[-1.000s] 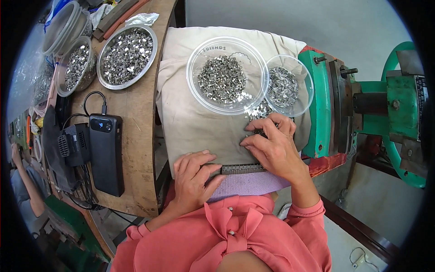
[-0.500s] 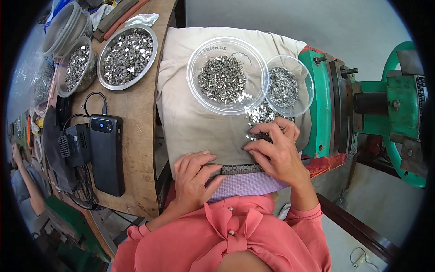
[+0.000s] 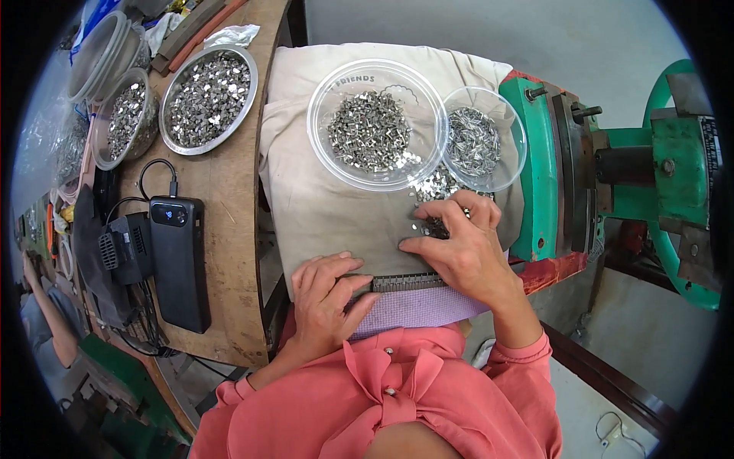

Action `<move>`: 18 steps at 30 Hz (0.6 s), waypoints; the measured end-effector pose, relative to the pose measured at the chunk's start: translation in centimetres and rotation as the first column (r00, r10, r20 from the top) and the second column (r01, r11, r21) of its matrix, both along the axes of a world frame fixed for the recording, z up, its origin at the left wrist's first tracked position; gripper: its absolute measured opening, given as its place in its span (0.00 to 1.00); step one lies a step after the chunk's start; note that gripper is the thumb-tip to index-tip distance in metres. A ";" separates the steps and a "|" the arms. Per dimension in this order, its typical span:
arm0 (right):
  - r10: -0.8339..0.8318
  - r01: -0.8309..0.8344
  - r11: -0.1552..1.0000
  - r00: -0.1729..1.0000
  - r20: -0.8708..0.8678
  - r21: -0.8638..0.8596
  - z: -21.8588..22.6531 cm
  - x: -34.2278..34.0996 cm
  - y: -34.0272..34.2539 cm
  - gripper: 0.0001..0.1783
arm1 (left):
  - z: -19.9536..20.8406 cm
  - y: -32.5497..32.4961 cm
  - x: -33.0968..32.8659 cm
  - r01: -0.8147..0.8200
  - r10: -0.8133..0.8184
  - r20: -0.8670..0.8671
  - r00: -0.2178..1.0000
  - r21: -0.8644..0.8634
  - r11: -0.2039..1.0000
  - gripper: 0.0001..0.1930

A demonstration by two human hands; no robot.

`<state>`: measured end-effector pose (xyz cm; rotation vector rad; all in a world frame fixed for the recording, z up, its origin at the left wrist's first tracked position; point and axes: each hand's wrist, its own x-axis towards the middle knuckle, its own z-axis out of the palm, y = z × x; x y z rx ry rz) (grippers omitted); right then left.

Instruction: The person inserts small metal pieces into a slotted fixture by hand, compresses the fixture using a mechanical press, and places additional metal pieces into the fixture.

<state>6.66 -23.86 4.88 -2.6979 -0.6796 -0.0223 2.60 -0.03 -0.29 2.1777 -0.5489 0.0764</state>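
Obscuring some metal pieces [image 3: 437,185]: right hand [image 3: 468,251]

The person [image 3: 386,382] before me wears 2 fisheye cameras on the head; the left 1 looks steeply down past the coral blouse [image 3: 290,405] onto the beige cloth [image 3: 329,218] close below, reaching wide from the wooden bench [image 3: 232,237] to the green handwheel [image 3: 657,103].

At the beige cloth [image 3: 306,176] are one left hand [image 3: 325,294], one right hand [image 3: 462,249], two tubs [image 3: 422,138], one strip [image 3: 405,283]; left of it, one metal bowl [image 3: 254,88], one power bank [image 3: 180,268]; right of it, one wheel [image 3: 664,264].
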 end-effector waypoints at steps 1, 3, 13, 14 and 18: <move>-0.003 0.003 1.000 1.000 -0.002 0.001 0.0 0.1 0.0 0.09 | -0.1 0.0 0.0 -0.010 0.010 0.022 1.000 0.005 1.000 0.16; -0.005 0.005 1.000 1.000 -0.005 -0.010 0.1 0.3 0.1 0.07 | -0.2 0.0 0.0 -0.010 0.010 0.024 1.000 0.003 1.000 0.16; -0.104 0.109 0.976 0.994 -0.037 0.186 0.6 -2.2 1.4 0.08 | -0.3 0.0 0.0 -0.008 0.008 0.022 1.000 0.018 1.000 0.16; -0.095 0.101 0.976 0.995 -0.041 0.192 0.7 -2.5 1.6 0.09 | -0.3 0.0 0.0 -0.007 0.006 0.019 1.000 0.019 1.000 0.16; -0.096 0.098 0.977 0.995 -0.022 0.189 0.3 -3.5 2.6 0.09 | -0.3 0.0 0.0 -0.013 0.013 0.021 1.000 0.019 1.000 0.16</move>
